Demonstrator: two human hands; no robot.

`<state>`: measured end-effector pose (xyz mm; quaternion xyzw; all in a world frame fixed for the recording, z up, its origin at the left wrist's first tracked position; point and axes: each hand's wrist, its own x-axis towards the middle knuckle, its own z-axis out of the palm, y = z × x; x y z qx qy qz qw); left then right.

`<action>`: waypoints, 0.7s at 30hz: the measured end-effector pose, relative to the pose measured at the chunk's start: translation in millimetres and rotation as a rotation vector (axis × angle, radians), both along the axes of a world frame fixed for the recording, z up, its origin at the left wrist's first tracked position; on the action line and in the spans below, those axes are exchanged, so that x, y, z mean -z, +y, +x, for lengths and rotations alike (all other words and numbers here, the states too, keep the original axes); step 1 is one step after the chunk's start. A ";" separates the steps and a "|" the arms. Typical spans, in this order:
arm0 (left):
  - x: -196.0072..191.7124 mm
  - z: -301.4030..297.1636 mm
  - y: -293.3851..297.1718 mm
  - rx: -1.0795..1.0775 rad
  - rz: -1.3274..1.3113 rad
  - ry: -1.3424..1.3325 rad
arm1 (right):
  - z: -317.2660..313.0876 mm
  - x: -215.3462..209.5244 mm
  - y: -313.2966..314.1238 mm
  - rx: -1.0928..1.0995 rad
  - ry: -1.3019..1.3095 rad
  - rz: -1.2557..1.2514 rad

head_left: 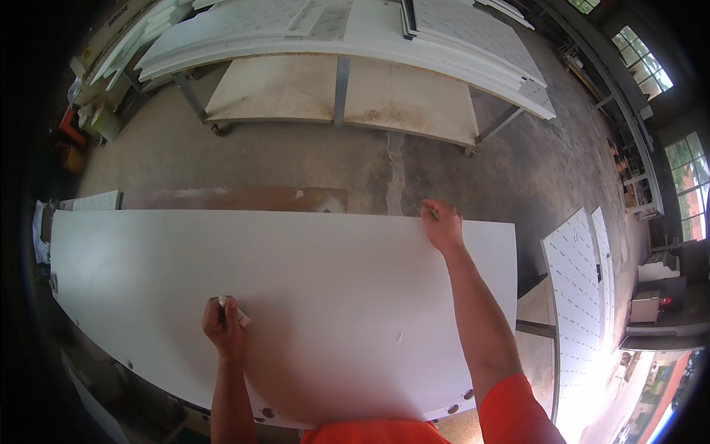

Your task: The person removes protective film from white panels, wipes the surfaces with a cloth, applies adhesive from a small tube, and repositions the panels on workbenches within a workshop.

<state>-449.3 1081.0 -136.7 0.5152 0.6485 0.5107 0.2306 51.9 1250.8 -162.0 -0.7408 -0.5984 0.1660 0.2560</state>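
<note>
A large white panel point(333, 274) lies flat in front of me, with several round holes along its near edge. Over its left half, my left hand point(222, 329) is closed around a small white crumpled piece point(243, 319), which sticks out between the fingers; its exact kind is unclear. My right hand point(444, 229) reaches to the panel's far edge, right of the middle, fingers curled in. What these fingers hold, if anything, is hidden. A small pale scrap point(399, 337) lies on the panel between my arms.
Beyond the panel stands a wheeled bench point(342, 89) stacked with white boards point(473, 37). More patterned white boards point(577, 288) rest at my right on a frame. A green bin point(106, 123) sits at the far left. Concrete floor point(310, 159) runs between panel and bench.
</note>
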 end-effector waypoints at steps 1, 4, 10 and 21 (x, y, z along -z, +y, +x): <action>0.0 -0.2 0.3 0.002 0.009 -0.005 | 0.9 0.8 -0.7 0.005 0.025 -0.008; -3.6 4.6 1.7 -0.010 0.012 -0.037 | 2.7 -2.3 -3.8 -0.029 0.162 -0.075; 0.9 0.5 -0.1 0.018 0.016 -0.076 | -1.6 4.2 -8.1 -0.062 -0.036 0.079; 0.7 0.9 0.2 -0.002 0.013 -0.064 | -19.3 -7.1 -22.8 0.238 0.276 0.340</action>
